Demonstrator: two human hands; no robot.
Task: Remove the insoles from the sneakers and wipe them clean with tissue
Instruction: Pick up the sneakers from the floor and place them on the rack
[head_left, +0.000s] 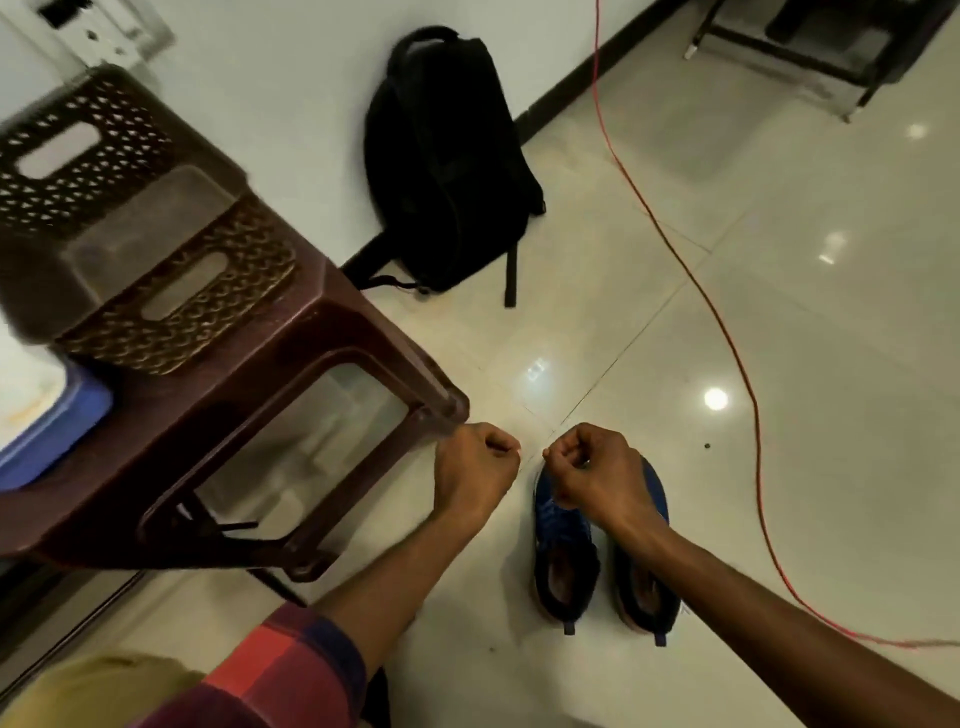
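Two blue sneakers stand side by side on the tiled floor, the left sneaker (563, 561) and the right sneaker (649, 582), toes pointing away from me. Brownish insoles show inside both openings. My right hand (592, 473) hovers over the toes with curled fingers, pinching a dark shoelace (551, 500) that rises from the left sneaker. My left hand (475, 460) is curled the same way just left of the shoes; it seems to pinch the other lace end, which is too thin to see clearly. No tissue is in view.
A brown plastic stool (218, 332) stands close on the left, its leg beside my left hand. A black backpack (447, 171) leans against the wall ahead. A red cable (748, 389) runs across the floor on the right. A blue and white container (47, 415) sits at the far left.
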